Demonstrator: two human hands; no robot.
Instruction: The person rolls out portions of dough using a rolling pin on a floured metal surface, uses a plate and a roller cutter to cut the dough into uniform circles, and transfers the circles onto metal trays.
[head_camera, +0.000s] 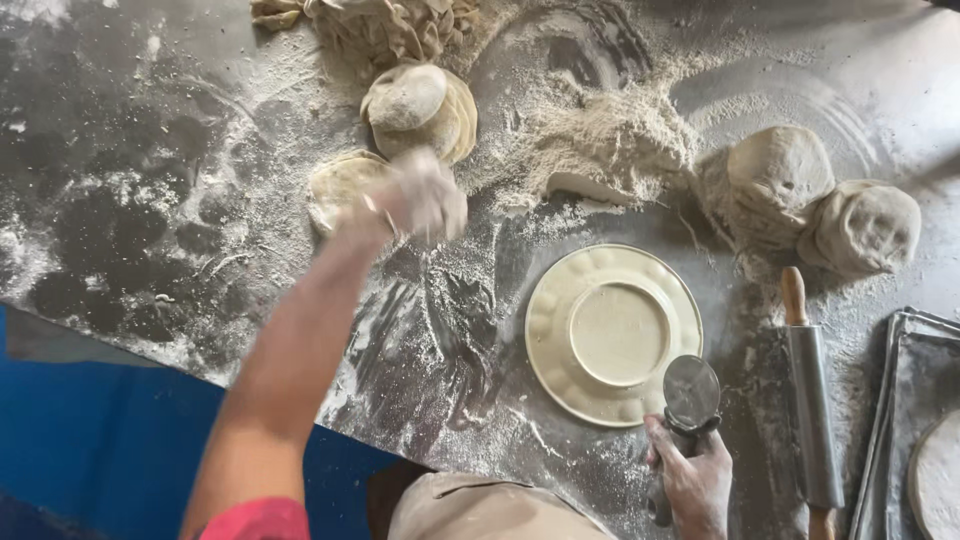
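- Here the tabletop is a dark grey metal sheet, dusted nearly all over with flour and marked with swirls and smears
- A loose heap of flour sits toward the far middle, thinning out into a wide ring of powder to its right
- The left hand, white with flour and blurred, is stretched out over the far part of the surface; its grip seems loosely curled, but I cannot tell whether it holds anything
- Just beside that hand lies a flat round disc of dough, and beyond it a small stack of similar discs
- At the far edge lies a pile of ragged dough trimmings
- The right hand is near the body, its grip closed round the dark handle of a round wheel cutter, whose blade rests at the rim of the plate
- An upturned cream plate lies base-up in the middle of the tabletop
- Two large dough lumps, floured and touching each other, sit to the right
- A metal rolling pin with wooden ends lies nearer, beside the plate
- Stacked metal trays stand at the right edge, with a pale disc partly in view on them
- Beneath the tabletop's near left edge the floor shows bright blue
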